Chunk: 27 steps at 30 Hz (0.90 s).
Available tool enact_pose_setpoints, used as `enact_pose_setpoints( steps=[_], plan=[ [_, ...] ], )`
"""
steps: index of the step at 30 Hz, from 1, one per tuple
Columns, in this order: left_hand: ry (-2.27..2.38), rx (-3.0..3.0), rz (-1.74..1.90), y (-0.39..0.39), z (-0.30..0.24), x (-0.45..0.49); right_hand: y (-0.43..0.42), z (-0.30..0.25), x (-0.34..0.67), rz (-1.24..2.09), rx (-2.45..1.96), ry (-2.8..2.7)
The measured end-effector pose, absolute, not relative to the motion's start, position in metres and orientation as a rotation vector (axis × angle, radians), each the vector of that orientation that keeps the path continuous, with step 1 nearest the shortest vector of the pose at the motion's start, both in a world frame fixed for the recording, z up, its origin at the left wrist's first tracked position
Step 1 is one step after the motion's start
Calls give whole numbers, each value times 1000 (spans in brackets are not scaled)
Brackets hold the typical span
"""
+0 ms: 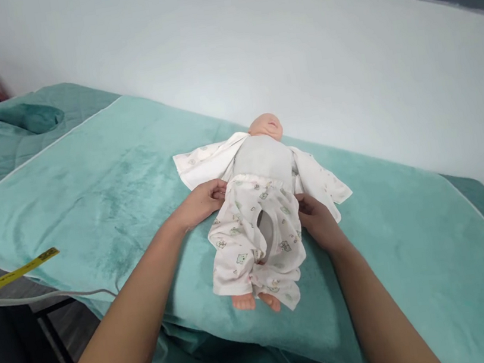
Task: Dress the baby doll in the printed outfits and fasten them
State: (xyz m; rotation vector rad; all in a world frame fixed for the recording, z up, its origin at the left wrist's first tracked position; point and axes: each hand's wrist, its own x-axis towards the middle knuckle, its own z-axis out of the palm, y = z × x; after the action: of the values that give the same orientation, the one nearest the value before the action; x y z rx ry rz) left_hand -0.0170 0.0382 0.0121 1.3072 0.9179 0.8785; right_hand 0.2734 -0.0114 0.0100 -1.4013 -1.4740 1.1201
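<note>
A baby doll [261, 158] lies on its back, head away from me and feet towards me. White patterned split-crotch trousers [236, 236] cover its legs, with bare toes showing at the cuffs. A white patterned jacket [212, 160] is spread open under its grey torso, one sleeve out to each side. My left hand [204, 200] is at the left end of the trousers' waistband, fingers curled against the cloth. On the opposite side, my right hand [318, 219] has its fingers closed at the waistband's right edge. The fingertips of both hands are partly hidden.
The doll lies on a bed with a green velvety cover [414, 253], against a white wall [159, 43]. A dark green cloth opening [30, 117] is at the far left. A yellow strap [16, 273] and a pale cable [60, 296] cross the left edge, above a black seat [14, 357].
</note>
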Motion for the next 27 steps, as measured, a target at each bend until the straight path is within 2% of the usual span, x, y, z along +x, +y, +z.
enact_pose_setpoints(
  steps=[6, 13, 27],
  plan=[
    [891, 1261, 795, 37, 12, -20, -11, 9, 273, 1180, -1282, -1473],
    [902, 1310, 977, 31, 9, -9, -7, 9, 260, 776, -1278, -1528],
    [1011, 996, 1274, 63, 6, 21, 40, 13, 256, 889, -1219, -1087]
  ],
)
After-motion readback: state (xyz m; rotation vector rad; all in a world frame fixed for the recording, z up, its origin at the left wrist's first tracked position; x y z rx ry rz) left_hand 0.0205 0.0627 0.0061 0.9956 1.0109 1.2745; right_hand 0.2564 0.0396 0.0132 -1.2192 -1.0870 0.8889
